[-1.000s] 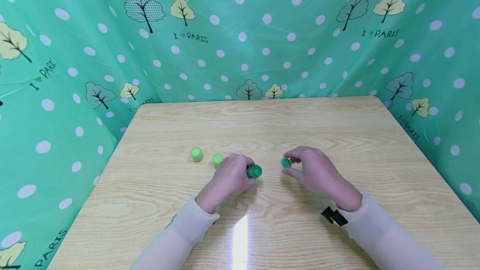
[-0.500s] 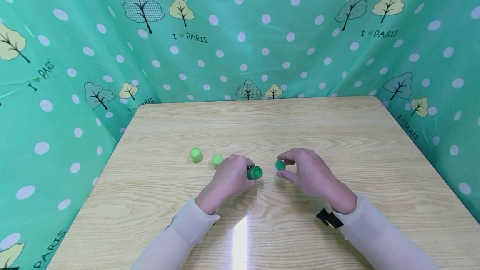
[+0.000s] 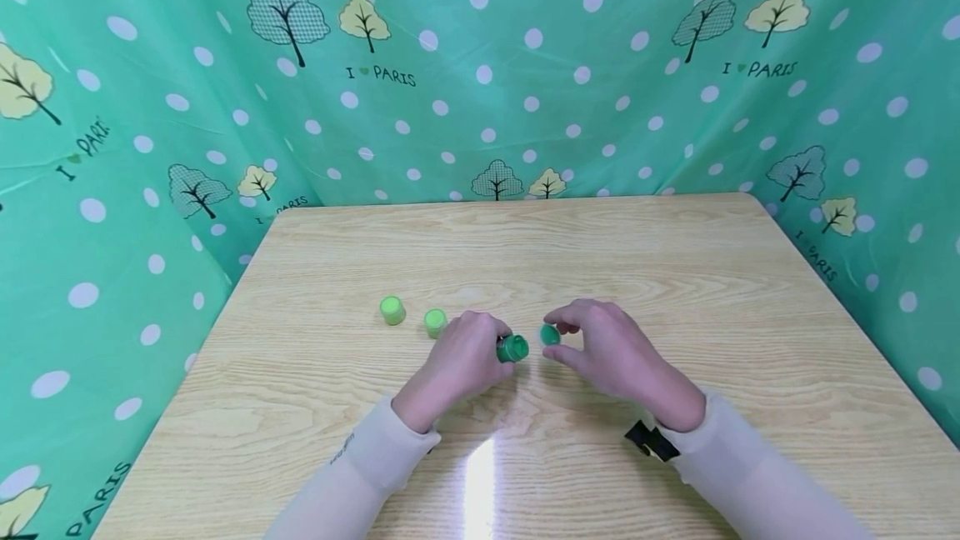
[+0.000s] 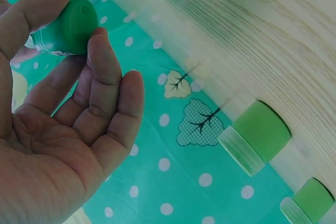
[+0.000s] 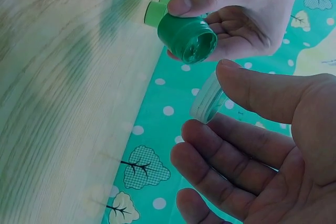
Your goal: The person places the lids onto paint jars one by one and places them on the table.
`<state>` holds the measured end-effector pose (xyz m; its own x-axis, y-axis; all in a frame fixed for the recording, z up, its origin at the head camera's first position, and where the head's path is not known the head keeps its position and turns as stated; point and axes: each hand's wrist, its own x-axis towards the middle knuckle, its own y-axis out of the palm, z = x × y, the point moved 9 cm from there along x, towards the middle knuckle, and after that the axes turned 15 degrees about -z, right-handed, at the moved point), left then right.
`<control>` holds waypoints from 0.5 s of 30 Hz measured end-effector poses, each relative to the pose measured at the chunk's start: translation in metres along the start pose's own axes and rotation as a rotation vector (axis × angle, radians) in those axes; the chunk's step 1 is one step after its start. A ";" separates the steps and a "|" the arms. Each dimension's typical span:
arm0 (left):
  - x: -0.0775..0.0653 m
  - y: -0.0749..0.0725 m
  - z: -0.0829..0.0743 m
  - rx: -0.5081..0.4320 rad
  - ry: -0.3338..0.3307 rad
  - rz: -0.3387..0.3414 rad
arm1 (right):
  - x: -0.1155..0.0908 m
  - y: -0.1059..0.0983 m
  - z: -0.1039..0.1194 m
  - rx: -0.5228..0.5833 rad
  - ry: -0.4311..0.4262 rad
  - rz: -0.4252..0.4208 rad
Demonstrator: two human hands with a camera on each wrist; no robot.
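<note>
Light green, two small capped jars (image 3: 392, 311) stand on the wooden table (image 3: 300, 373). To their right, the left hand (image 3: 461, 355) grips one open, darker green jar (image 3: 513, 348), tilted. Near its mouth, not touching, is a translucent lid (image 3: 550, 335), pinched by the right hand (image 3: 618, 348).

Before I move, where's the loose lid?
In the head view, the lid is pinched in the right grip, just right of but not touching the open dark green jar in the left grip.

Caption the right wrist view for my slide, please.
Left hand holds an open green jar; right hand pinches a translucent lid.
</note>
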<state>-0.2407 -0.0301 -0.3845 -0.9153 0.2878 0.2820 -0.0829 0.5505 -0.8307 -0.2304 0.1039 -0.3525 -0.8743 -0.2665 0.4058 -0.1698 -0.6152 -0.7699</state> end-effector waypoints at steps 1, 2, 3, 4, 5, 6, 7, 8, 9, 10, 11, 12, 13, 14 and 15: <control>0.000 0.000 0.000 -0.003 0.001 -0.001 | 0.000 0.001 0.001 -0.001 -0.002 0.003; 0.000 0.000 0.000 -0.006 0.002 0.000 | 0.000 0.002 0.001 -0.002 -0.004 0.007; 0.000 0.000 -0.001 -0.007 0.004 -0.001 | 0.000 0.002 0.002 -0.001 -0.005 0.011; 0.000 0.000 -0.001 -0.010 0.007 -0.001 | 0.000 0.003 0.003 0.001 -0.008 0.015; 0.000 0.001 -0.001 -0.012 0.008 -0.001 | 0.000 0.004 0.003 0.003 -0.010 0.017; 0.000 0.001 -0.002 -0.013 0.007 0.000 | 0.000 0.005 0.004 0.004 -0.013 0.019; 0.000 0.001 -0.002 -0.016 0.006 0.001 | 0.000 0.005 0.005 0.005 -0.014 0.019; 0.000 0.001 -0.002 -0.018 0.005 0.001 | 0.000 0.006 0.005 0.006 -0.015 0.019; 0.000 0.001 -0.002 -0.020 0.003 0.001 | 0.000 0.006 0.005 0.007 -0.015 0.019; 0.000 0.001 -0.003 -0.021 0.001 0.000 | 0.001 0.007 0.006 0.009 -0.016 0.020; 0.000 0.001 -0.003 -0.022 -0.001 0.000 | 0.001 0.007 0.006 0.009 -0.016 0.021; 0.000 0.001 -0.003 -0.022 -0.003 -0.001 | 0.001 0.008 0.006 0.010 -0.016 0.023; 0.000 0.001 -0.003 -0.022 -0.004 -0.003 | 0.001 0.008 0.007 0.013 -0.018 0.025; 0.000 0.000 -0.003 -0.022 -0.007 -0.003 | 0.001 0.009 0.007 0.016 -0.020 0.027; 0.000 0.000 -0.003 -0.023 -0.008 -0.004 | 0.001 0.010 0.007 0.018 -0.022 0.030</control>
<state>-0.2399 -0.0275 -0.3833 -0.9183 0.2792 0.2808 -0.0772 0.5692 -0.8186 -0.2295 0.0920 -0.3559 -0.8687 -0.3012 0.3932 -0.1351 -0.6195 -0.7732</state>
